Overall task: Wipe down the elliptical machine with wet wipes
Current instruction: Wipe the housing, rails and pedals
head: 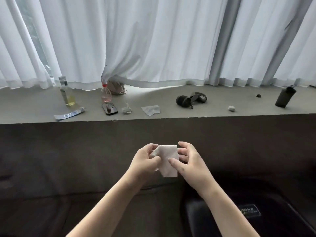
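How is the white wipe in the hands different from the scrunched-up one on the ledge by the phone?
The held wipe is folded flat; the scrunched wipe is balled up. The held wipe is pinched by the left hand and right hand; the scrunched wipe lies untouched on the ledge. Both look white.

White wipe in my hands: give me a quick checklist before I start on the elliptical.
1. Grip: ok. The left hand and right hand both pinch the white paper wipe.
2. Wipe opened out: not ok, it is folded small.
3. Wipe damp: cannot tell.
4. Machine close by: probably ok. The black moulded machine part lies just below the right forearm.
5. Spare wipes: cannot tell. A blue and silver packet lies on the grey sill, contents hidden.
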